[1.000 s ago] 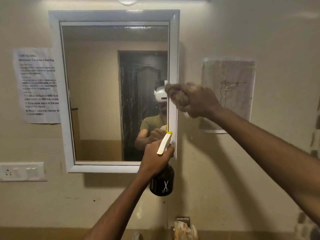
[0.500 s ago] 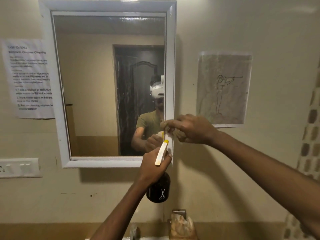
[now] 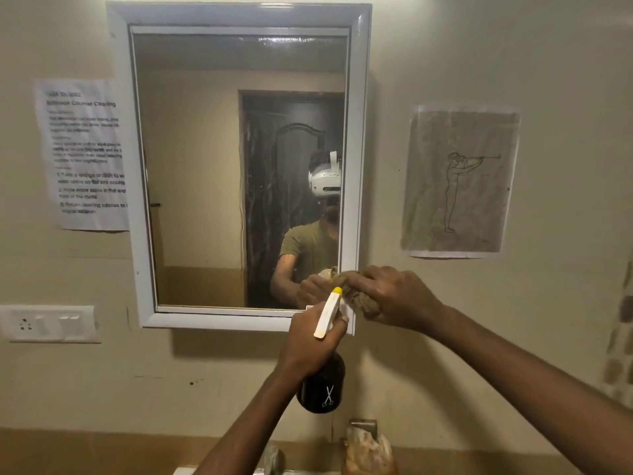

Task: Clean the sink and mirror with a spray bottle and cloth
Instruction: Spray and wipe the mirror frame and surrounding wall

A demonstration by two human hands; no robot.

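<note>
A white-framed mirror (image 3: 239, 166) hangs on the wall in front of me. My left hand (image 3: 310, 341) grips a dark spray bottle (image 3: 323, 389) with a white and yellow trigger head, held upright just below the mirror's lower right corner. My right hand (image 3: 394, 298) holds a bunched brown cloth (image 3: 359, 296) pressed against the frame's lower right corner. Only a sliver of the sink (image 3: 185, 470) shows at the bottom edge.
A printed instruction sheet (image 3: 84, 152) is stuck left of the mirror, a line drawing on paper (image 3: 459, 181) to its right. A white switch plate (image 3: 48, 323) sits low on the left. A metal tap (image 3: 274, 459) and a soap holder (image 3: 366, 447) are at the bottom.
My right hand has slid the cloth down the mirror's right frame edge, from mid-height to the lower corner. The left hand keeps the bottle below the corner.
</note>
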